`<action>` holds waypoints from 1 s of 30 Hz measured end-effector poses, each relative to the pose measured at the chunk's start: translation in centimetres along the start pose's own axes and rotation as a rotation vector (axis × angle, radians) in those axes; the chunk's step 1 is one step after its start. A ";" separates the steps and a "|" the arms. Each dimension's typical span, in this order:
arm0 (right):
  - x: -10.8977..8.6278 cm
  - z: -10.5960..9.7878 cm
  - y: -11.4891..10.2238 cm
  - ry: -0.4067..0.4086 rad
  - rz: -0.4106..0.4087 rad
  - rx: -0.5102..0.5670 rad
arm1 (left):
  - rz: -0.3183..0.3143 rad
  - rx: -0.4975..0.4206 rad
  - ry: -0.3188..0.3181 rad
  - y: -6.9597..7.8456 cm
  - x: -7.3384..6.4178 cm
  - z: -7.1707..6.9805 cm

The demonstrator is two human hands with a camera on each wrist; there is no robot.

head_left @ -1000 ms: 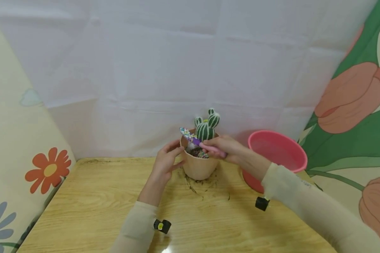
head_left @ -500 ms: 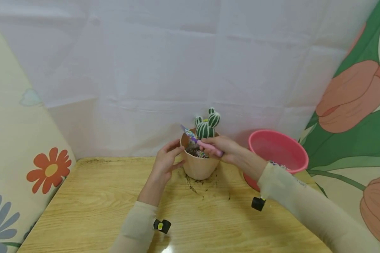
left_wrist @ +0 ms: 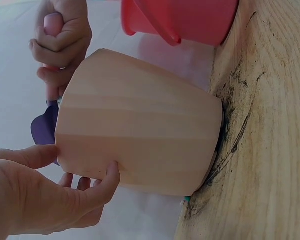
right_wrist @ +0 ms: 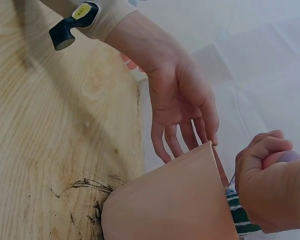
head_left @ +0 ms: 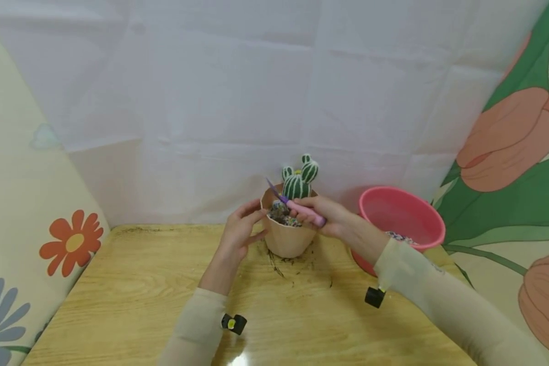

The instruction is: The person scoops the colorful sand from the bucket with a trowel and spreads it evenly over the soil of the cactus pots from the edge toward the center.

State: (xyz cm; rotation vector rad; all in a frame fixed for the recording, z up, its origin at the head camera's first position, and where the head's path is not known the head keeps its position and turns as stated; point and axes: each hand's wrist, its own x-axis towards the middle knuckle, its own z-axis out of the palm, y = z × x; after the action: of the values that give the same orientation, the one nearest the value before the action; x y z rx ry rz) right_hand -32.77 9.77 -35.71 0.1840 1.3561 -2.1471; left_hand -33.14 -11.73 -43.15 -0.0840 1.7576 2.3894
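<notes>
A peach flowerpot (head_left: 287,241) stands on the wooden table, holding dark soil and multicoloured granules (head_left: 293,220). At its back rises a green cactus with white stripes (head_left: 297,187), which looks knitted. My left hand (head_left: 239,231) cups the pot's left side, thumb at the rim and fingers spread along the wall (left_wrist: 65,200). With curled fingers my right hand (head_left: 325,213) grips the pink handle of a small trowel (head_left: 306,211) over the pot's opening. Its purple blade (left_wrist: 44,125) is turned nearly edge-on in the head view.
A pink bucket (head_left: 402,203) with more granules (head_left: 400,238) inside stands to the right, partly behind the right forearm. Bits of soil (head_left: 276,264) lie around the pot's base on the table (head_left: 164,290). White cloth (head_left: 210,101) hangs behind.
The trowel blade, heaped with granules a second ago, has tipped over and now shows none. More granules lie in the pot. My left hand has stayed at the pot.
</notes>
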 end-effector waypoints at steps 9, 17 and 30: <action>-0.8 -0.4 -0.1 -0.046 -0.004 0.068 | -0.002 -0.011 -0.009 0.1 -0.2 0.0; -2.6 -1.3 -1.2 -0.132 -0.045 -0.011 | 0.004 -0.016 -0.030 0.2 0.1 -0.2; -9.7 -6.2 -4.2 -0.097 -0.151 -0.277 | 0.007 -0.003 -0.040 -0.4 1.5 -0.4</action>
State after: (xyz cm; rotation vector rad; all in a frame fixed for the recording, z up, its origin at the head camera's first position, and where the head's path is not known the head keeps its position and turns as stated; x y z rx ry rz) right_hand -28.27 20.27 -31.42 -0.1335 1.6352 -2.0298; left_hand -34.53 -11.88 -43.85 -0.0306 1.7399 2.3812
